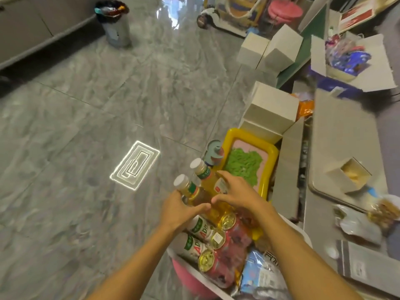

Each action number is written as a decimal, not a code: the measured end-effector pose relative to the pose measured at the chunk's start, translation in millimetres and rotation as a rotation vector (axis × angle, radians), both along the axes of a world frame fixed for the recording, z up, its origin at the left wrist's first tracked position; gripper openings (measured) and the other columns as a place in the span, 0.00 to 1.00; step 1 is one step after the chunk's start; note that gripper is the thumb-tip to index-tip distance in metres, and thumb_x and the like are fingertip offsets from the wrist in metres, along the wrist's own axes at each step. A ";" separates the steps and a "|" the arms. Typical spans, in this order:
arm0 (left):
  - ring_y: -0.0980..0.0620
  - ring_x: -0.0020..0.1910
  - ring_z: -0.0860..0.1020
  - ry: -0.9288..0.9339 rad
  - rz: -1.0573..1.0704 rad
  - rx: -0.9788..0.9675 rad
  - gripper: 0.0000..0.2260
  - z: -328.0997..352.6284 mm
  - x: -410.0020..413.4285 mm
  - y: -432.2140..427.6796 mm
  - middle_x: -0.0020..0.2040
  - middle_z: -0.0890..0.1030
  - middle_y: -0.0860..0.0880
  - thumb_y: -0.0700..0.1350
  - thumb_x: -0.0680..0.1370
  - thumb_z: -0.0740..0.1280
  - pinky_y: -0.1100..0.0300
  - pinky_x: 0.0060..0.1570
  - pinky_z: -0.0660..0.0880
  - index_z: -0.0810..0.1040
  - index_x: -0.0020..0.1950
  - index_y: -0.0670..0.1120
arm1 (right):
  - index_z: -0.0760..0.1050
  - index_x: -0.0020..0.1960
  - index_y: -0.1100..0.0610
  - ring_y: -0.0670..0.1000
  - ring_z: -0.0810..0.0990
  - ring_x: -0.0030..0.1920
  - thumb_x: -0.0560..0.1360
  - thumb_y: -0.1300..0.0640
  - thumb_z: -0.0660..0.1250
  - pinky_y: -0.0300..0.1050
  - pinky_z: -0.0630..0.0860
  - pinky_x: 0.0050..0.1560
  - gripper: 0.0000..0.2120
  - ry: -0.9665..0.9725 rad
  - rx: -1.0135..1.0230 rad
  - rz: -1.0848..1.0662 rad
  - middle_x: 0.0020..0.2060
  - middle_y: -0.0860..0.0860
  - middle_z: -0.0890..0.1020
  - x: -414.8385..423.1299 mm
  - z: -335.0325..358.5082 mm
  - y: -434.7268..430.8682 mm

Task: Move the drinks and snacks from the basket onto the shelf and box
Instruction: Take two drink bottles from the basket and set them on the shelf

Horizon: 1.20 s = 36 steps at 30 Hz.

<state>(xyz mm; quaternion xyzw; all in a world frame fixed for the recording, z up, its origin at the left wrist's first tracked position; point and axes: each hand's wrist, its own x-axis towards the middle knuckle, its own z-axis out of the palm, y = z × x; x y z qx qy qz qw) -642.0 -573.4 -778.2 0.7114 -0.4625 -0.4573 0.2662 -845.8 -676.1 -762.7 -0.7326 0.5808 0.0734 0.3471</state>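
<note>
Down at the near edge of the head view, a basket [307,234] with a pale rim and pink underside holds the drinks and snacks. Two bottles of yellow drink with white caps rise out of its far left corner: the nearer bottle [190,191] and the farther bottle [207,175]. The left hand [179,210] is wrapped around the nearer bottle below its neck, thumb stretched right. The right hand [236,194] lies over the body of the farther bottle, fingers curved around it; how firmly it grips is hard to tell.

Lower in the basket lie white cans with green and red print [200,229], gold can lids [228,220], a red snack packet [234,241] and a blue and white packet [257,276], partly cut off by the frame's lower edge.

Just beyond the bottles stands a yellow tray [251,136] with green stuff in it, and a grey-green toy [214,153] at its left edge. Farther off are plain cardboard boxes [272,109]. To the right runs a grey shelf [344,135] bearing a small open carton [350,175] and crumpled wrappers [363,226], blurred. At far right an open box [383,68] holds blue packets. Far left on the marble floor [86,126] stands a bin [115,22]. Clutter at the far top is too blurred to name.
</note>
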 end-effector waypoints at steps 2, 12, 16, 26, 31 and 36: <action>0.65 0.47 0.79 -0.005 0.005 0.030 0.24 -3.7 -1.7 0.0 0.51 0.81 0.63 0.66 0.66 0.80 0.68 0.43 0.74 0.77 0.56 0.61 | 0.66 0.81 0.45 0.58 0.76 0.73 0.66 0.34 0.82 0.58 0.78 0.68 0.49 -0.020 -0.035 -0.073 0.74 0.54 0.78 0.6 -1.5 1.5; 0.59 0.48 0.84 0.025 0.034 0.016 0.25 -7.1 -0.1 4.8 0.51 0.85 0.57 0.65 0.65 0.79 0.63 0.46 0.81 0.81 0.57 0.56 | 0.69 0.79 0.52 0.56 0.84 0.60 0.73 0.37 0.75 0.55 0.83 0.57 0.40 -0.003 -0.226 0.006 0.61 0.53 0.84 -0.1 1.1 12.2; 0.62 0.51 0.83 0.028 0.019 -0.089 0.29 8.4 6.9 -1.5 0.52 0.85 0.60 0.70 0.61 0.78 0.59 0.51 0.82 0.79 0.57 0.60 | 0.73 0.77 0.53 0.52 0.85 0.55 0.73 0.42 0.78 0.52 0.84 0.55 0.37 -0.170 -0.299 -0.079 0.57 0.51 0.87 -4.2 7.3 19.4; 0.63 0.53 0.81 -0.010 -0.190 -0.348 0.24 182.0 30.4 -36.4 0.52 0.84 0.66 0.58 0.65 0.83 0.63 0.52 0.78 0.81 0.58 0.61 | 0.80 0.67 0.45 0.35 0.84 0.50 0.71 0.47 0.82 0.27 0.78 0.49 0.26 -0.528 -0.550 -0.515 0.51 0.35 0.85 -26.7 154.8 66.2; 0.63 0.55 0.81 -0.026 -0.333 -0.466 0.28 308.5 16.5 -33.7 0.55 0.84 0.65 0.62 0.63 0.81 0.57 0.55 0.78 0.80 0.62 0.60 | 0.79 0.61 0.37 0.38 0.86 0.48 0.68 0.46 0.83 0.36 0.82 0.49 0.24 -0.582 -0.674 -0.651 0.48 0.38 0.87 -54.6 278.9 111.9; 0.64 0.55 0.81 0.006 -0.514 -0.573 0.26 445.6 -16.4 -12.7 0.55 0.83 0.68 0.55 0.65 0.83 0.56 0.51 0.83 0.81 0.61 0.61 | 0.78 0.60 0.36 0.35 0.85 0.48 0.68 0.43 0.83 0.29 0.79 0.46 0.23 -0.584 -0.798 -0.706 0.46 0.32 0.85 -76.7 408.3 170.7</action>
